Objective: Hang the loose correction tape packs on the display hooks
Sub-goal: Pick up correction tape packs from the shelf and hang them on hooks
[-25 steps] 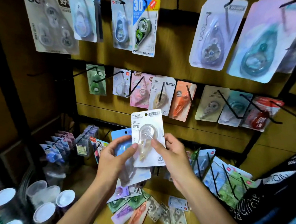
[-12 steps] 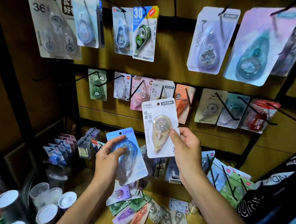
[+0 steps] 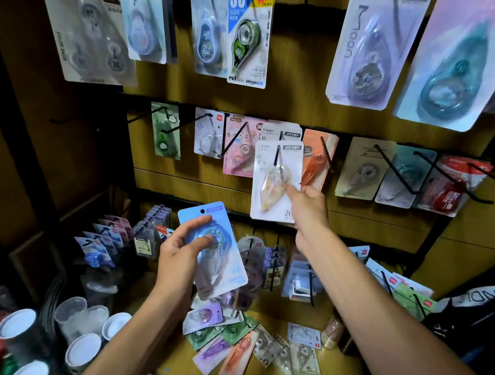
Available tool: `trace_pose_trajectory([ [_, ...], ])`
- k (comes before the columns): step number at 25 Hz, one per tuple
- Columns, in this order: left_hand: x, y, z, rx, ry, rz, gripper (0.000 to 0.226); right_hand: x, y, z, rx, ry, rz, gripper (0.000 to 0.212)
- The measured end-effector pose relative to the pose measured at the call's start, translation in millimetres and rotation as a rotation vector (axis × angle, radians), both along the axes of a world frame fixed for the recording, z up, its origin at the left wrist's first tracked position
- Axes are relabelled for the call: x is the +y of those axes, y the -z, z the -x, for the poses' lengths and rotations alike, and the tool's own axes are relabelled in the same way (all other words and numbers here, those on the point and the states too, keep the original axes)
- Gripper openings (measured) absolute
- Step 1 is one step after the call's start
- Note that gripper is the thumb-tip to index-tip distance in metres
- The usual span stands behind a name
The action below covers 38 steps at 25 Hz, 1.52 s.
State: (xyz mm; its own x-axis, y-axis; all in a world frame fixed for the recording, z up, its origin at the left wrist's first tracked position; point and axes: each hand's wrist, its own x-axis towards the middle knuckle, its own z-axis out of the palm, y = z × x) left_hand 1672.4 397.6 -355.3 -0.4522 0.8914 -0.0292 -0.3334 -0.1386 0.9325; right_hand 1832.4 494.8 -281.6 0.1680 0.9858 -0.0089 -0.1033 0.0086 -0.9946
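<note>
my right hand [image 3: 308,205] reaches far to the middle row, fingers pinching the lower right edge of the white correction tape pack [image 3: 275,181], whose top hole sits on a black hook [image 3: 277,157]. my left hand [image 3: 182,250] grips the blue pack [image 3: 218,254], near and lower. loose packs [image 3: 243,344] lie on the shelf below.

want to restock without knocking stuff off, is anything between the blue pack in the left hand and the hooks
Nothing visible blocks it. The left hand holds the blue pack in open air below the middle row. The right hand is pushing the white pack onto its hook, so that hook is occupied.
</note>
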Motion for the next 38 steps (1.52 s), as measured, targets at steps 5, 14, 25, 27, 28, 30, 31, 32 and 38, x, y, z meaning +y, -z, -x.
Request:
trace_pose_trajectory([
  [5,9.5,1.4,12.2,0.013,0.044,-0.069,0.046,65.3,-9.8,7.5,-0.045,0.099,0.019,0.014],
  [14,12.5,9.4,27.4,-0.008,0.003,-0.067,0.067,75.9,36.2,12.1,-0.182,0.092,0.143,0.024],
  [25,9.5,-4.2,-34.4,-0.033,0.217,-0.104,0.05,-68.7,75.5,-45.4,-0.262,-0.565,0.08,0.007],
  [27,10.3,-6.3,-56.4,-0.019,0.282,-0.117,0.049,-74.9,70.1,-70.0,-0.259,-0.539,0.031,0.01],
  [28,10.2,-8.2,-66.9,-0.003,0.302,-0.124,0.048,-76.7,69.2,-80.5,-0.261,-0.522,0.015,0.013],
  [30,10.7,-11.7,-86.3,0.05,0.33,-0.147,0.047,-80.3,68.4,-99.7,-0.26,-0.468,-0.008,0.015],
  [31,10.4,-13.6,-96.2,0.087,0.348,-0.156,0.045,-82.5,68.2,-109.6,-0.248,-0.439,-0.022,0.013],
  [32,9.5,-15.3,-105.3,0.127,0.368,-0.158,0.043,-84.3,68.6,-120.1,-0.229,-0.406,-0.036,0.012],
  [38,7.3,-7.7,-138.5,0.336,0.415,-0.059,0.036,-96.8,51.6,-187.8,-0.123,-0.09,-0.25,0.008],
])
